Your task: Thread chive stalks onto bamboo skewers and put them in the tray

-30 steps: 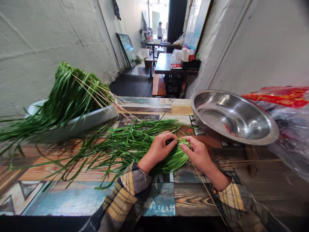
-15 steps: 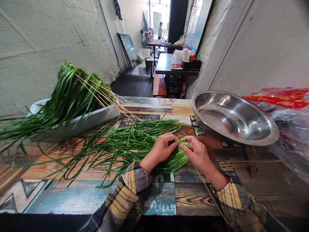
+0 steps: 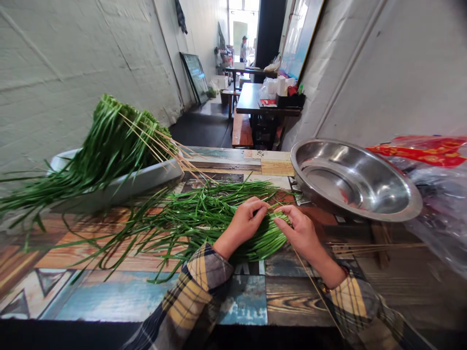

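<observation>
Long green garlic chives point(image 3: 204, 209) lie across the patterned wooden table under my hands. My left hand point(image 3: 246, 221) is closed, thumb and forefinger pinching at the pale cut ends of the chives. Close by on the right, my right hand point(image 3: 301, 233) curls its thumb and forefinger round the same stalk ends. A thin bamboo skewer point(image 3: 310, 274) runs from under my right palm down past the wrist and over the table's front edge. Exactly what lies between the fingertips is partly hidden.
At the left, a white tub point(image 3: 142, 177) holds a thick stack of chives point(image 3: 120, 131) threaded on several skewers. A steel basin point(image 3: 394, 206) stands at the right, beside plastic bags point(image 3: 438, 189). Loose skewers point(image 3: 375, 249) lie below it. Farther off are a table point(image 3: 250, 97) and a person point(image 3: 243, 48).
Both hands stay at the chive ends with only slight finger movement; the right thumb and forefinger look a little farther from the left fingertips. The whole view has shifted slightly.
</observation>
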{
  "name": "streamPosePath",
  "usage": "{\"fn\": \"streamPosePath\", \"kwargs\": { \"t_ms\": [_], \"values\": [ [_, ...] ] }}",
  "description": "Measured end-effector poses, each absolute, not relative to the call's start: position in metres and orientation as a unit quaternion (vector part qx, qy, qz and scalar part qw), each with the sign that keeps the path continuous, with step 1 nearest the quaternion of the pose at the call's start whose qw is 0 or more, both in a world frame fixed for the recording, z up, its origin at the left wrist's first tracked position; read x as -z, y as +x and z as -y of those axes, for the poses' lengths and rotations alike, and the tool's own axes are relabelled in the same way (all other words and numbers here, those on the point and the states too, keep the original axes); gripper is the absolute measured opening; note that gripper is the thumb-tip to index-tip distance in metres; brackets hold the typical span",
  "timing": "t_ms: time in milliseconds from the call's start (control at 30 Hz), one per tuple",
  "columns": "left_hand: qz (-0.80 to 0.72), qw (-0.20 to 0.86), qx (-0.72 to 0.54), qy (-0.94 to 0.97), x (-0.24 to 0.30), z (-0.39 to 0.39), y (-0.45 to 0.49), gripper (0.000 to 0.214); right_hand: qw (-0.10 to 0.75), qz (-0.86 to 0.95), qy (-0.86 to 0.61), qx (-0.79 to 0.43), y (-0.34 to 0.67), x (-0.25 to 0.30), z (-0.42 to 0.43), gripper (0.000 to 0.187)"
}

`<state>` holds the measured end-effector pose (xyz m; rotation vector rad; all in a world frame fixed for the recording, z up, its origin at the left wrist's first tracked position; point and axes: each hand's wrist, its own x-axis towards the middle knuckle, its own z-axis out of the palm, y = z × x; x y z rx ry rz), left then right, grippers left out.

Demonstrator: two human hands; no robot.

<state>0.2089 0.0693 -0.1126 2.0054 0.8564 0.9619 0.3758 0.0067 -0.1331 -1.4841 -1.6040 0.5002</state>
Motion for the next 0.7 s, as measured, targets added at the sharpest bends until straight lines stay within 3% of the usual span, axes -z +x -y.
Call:
{"fn": "streamPosePath", "kwargs": {
  "t_ms": [700],
  "values": [
    [-0.346,0.351,-0.394,0.776,0.1134,-0.0659,0.2111,0.015,0.451,0.617,-0.601,-0.236,0.3762,0.1382,-0.0066,0.024]
  ]
}}
